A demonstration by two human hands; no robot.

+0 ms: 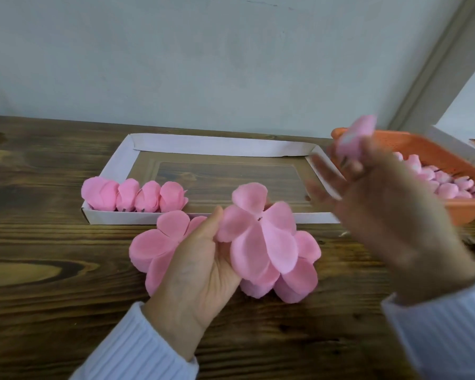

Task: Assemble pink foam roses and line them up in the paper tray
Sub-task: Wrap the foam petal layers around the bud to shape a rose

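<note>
My left hand [195, 267] holds a flat pink foam petal layer [261, 237] by its edge, thumb on top, just in front of the paper tray [203, 144]. Under and beside it lie stacks of more pink petal layers [154, 245] on the wooden table. My right hand [390, 204], blurred, is raised at the right and pinches a small pink foam rose bud [354, 141] between its fingertips. Several finished pink roses [133, 197] stand in a row at the tray's near left corner.
An orange plastic basket [428, 149] at the right holds several pink buds [444, 185]. A grey wall rises behind the table. A white frame edge [450, 141] lies behind the basket. Bare wooden tabletop [52, 256] spreads to the left and front.
</note>
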